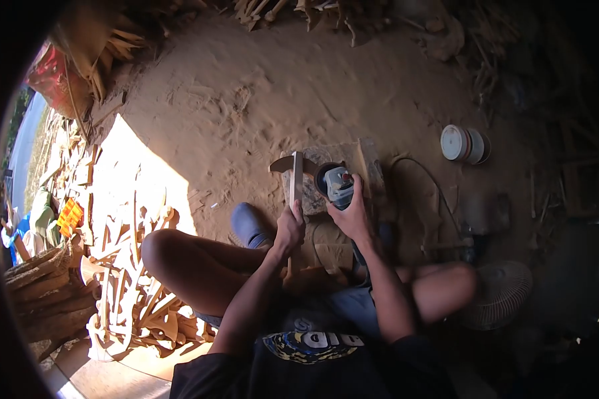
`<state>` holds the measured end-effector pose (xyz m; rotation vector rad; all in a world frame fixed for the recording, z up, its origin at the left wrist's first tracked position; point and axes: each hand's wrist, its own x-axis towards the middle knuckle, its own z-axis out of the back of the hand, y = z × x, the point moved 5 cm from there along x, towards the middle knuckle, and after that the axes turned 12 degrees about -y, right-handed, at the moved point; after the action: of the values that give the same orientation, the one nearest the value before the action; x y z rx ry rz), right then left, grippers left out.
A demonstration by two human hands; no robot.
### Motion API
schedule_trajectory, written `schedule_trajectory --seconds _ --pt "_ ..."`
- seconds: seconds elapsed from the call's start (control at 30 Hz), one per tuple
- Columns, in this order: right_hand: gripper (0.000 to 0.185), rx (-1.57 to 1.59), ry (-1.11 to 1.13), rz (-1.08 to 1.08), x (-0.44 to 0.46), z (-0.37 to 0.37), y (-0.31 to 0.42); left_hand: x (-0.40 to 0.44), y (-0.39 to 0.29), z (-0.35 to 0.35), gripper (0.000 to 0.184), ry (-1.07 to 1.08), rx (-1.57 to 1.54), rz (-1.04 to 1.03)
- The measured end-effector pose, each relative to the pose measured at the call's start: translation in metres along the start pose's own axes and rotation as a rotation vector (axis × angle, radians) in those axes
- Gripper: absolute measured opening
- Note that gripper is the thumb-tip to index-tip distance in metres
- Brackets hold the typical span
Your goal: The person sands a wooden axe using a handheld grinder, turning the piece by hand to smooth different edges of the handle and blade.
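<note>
My left hand [290, 227] is closed around the lower end of a pale wooden piece [296, 178], a straight bar with a curved, pointed crosspiece near its top. In my right hand [354, 217] is an angle grinder [340, 185] with a grey head and a red button. Its dark disc [321, 177] faces left, close to the crosspiece; whether the two touch I cannot tell. Both are over a low, dusty work block [326, 155] between my legs. Whether the disc is spinning does not show.
Dusty ground surrounds the block. A cable [424, 167] curves to its right, near a white bucket [464, 144] lying on its side. A fan [502, 292] stands by my right knee. Cut wood pieces [136, 286] pile up at left, beside logs [50, 292].
</note>
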<state>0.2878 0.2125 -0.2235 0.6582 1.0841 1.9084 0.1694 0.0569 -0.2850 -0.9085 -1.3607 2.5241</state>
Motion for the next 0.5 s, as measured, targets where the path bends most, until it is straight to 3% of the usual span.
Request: schedule_trajectory --seconds 0.37,0.5 --pt "0.099 -0.079 0.013 0.097 0.012 -0.019 0.011 -0.001 0.005 0.000 0.056 0.014 0.023 0.063" --pt "0.098 -0.098 0.016 0.064 0.011 -0.018 0.017 0.009 0.026 -0.009 0.055 -0.043 -0.013 -0.035"
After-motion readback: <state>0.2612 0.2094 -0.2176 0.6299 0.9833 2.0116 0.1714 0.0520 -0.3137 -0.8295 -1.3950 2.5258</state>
